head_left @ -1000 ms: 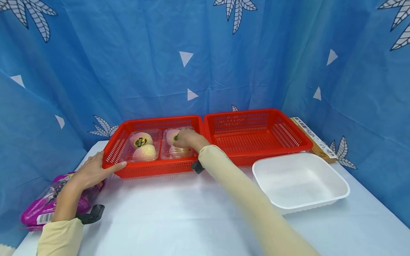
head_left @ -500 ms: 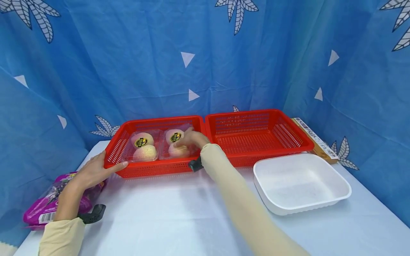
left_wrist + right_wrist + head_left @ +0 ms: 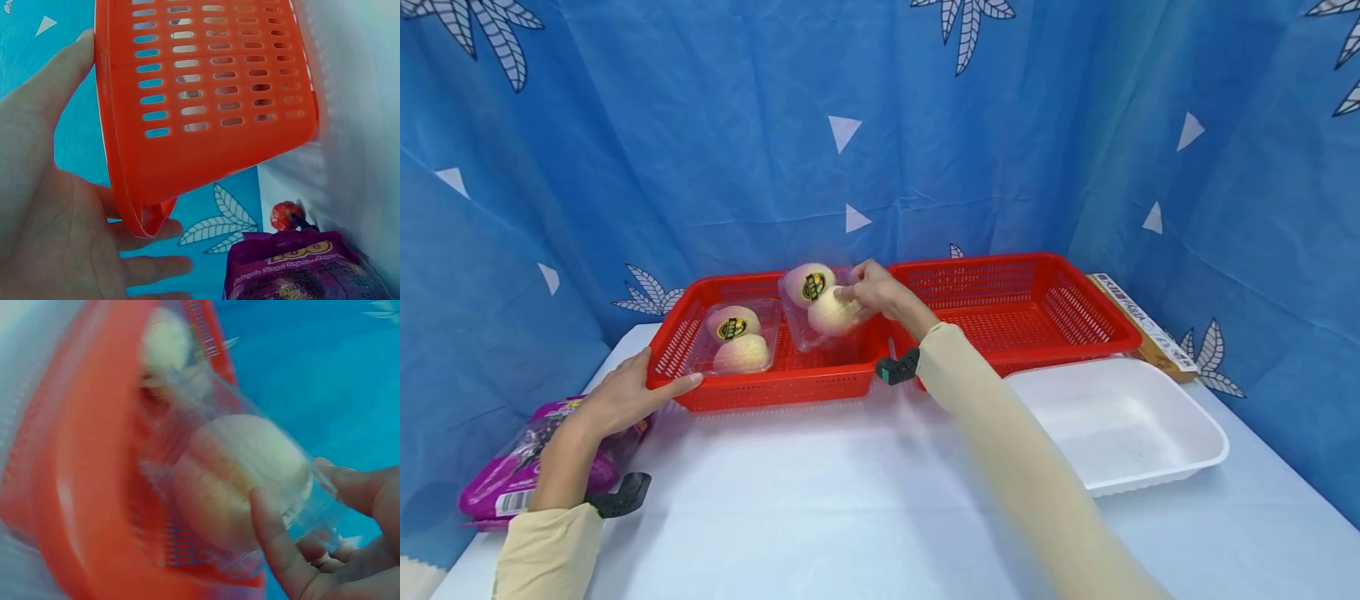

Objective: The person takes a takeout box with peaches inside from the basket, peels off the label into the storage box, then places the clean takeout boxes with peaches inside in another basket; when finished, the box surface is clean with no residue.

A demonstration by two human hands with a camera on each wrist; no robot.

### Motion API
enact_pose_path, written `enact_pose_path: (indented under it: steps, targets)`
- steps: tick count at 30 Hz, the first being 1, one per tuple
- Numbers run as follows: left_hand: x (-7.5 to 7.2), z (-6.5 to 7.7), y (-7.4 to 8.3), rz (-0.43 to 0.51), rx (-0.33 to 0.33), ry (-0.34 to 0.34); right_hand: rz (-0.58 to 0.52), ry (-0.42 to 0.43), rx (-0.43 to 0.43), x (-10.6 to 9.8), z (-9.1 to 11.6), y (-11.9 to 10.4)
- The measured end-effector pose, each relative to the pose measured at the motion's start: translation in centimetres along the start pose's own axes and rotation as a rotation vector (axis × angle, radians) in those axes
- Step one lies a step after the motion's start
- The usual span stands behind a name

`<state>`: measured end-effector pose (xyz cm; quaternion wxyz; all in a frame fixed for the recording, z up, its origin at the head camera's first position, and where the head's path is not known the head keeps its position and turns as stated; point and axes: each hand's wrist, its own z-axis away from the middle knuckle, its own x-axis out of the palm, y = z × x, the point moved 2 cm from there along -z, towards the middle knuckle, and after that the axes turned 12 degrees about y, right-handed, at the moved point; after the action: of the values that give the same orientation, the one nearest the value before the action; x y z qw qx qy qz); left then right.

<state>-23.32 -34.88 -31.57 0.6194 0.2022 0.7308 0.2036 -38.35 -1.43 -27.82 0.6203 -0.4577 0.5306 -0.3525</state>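
Note:
My right hand [image 3: 883, 292] grips the right side of a clear plastic box of two peaches [image 3: 832, 312]. That box is tilted and raised over the right part of the left red basket [image 3: 790, 387]. In the right wrist view, fingers and thumb pinch the box's edge beside a peach [image 3: 240, 481]. A second clear box of peaches [image 3: 742, 353] lies in the left part of the same basket. At the basket's left front corner my left hand [image 3: 625, 396] rests against the rim [image 3: 115, 125], its fingers fairly straight in the left wrist view.
Another red basket [image 3: 1000, 333] stands on the right, with a white tray [image 3: 1120, 425] before it and a flat printed carton [image 3: 1142, 325] beyond. A purple bag [image 3: 512, 483] lies beneath my left forearm. Blue curtains [image 3: 737, 150] border the table [image 3: 760, 500].
My right hand has taken hold of the right-hand peach box and lifted it from the basket floor, tilting it. The left hand keeps its place on the rim.

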Motion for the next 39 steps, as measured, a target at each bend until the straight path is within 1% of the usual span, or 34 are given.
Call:
enact_pose_path:
  steps: [2,3,6,9,11,13,15,18,21,24,27,29,31,34,37,39]
  targets:
    - [0.1,0.0,0.0,0.004,-0.003,-0.001,-0.097,-0.004,0.001,-1.6,0.4,-0.7]
    - [0.1,0.0,0.0,0.003,-0.004,-0.001,-0.126,-0.01,-0.006,-2.6,0.8,-1.0]
    - [0.1,0.0,0.0,0.001,-0.008,0.001,-0.163,-0.071,-0.039,-5.7,2.4,-1.9]
    - [0.0,0.0,-0.1,0.004,-0.014,-0.001,-0.117,-0.187,-0.091,-8.5,4.4,-2.0]
    - [0.0,0.0,-0.1,0.011,-0.015,-0.002,-0.074,-0.288,-0.13,-10.1,6.0,-1.4]
    - [0.0,0.1,-0.1,0.017,-0.016,-0.003,-0.032,-0.398,-0.164,-11.1,7.5,-0.6]
    - [0.0,0.1,-0.1,0.021,-0.013,-0.001,0.014,-0.497,-0.195,-11.6,9.0,0.5]
    - [0.0,0.0,-0.1,0.023,-0.006,0.0,0.064,-0.611,-0.229,-11.5,10.8,2.3]
    - [0.0,0.0,0.0,0.021,-0.003,-0.002,0.098,-0.689,-0.246,-10.8,11.9,4.0]
    - [0.1,0.0,0.0,0.02,-0.005,-0.004,0.12,-0.74,-0.22,-9.7,12.4,5.5]
    - [0.2,0.0,0.1,0.014,-0.012,-0.005,0.164,-0.753,-0.175,-8.6,12.6,6.5]
    - [0.2,0.0,0.1,0.005,-0.022,-0.008,0.202,-0.731,-0.157,-8.1,12.6,7.0]
    - [0.3,0.0,0.1,-0.011,-0.034,-0.01,0.257,-0.688,-0.157,-7.8,12.8,7.2]
    - [0.1,0.0,0.2,-0.058,-0.037,-0.005,0.329,-0.591,-0.158,-7.5,13.2,7.4]
    - [-0.1,0.3,1.0,-0.117,0.006,0.021,0.38,-0.506,-0.159,-7.2,13.5,7.6]
    - [-0.2,0.6,2.3,-0.155,0.054,0.042,0.4,-0.466,-0.19,-7.1,13.7,7.8]
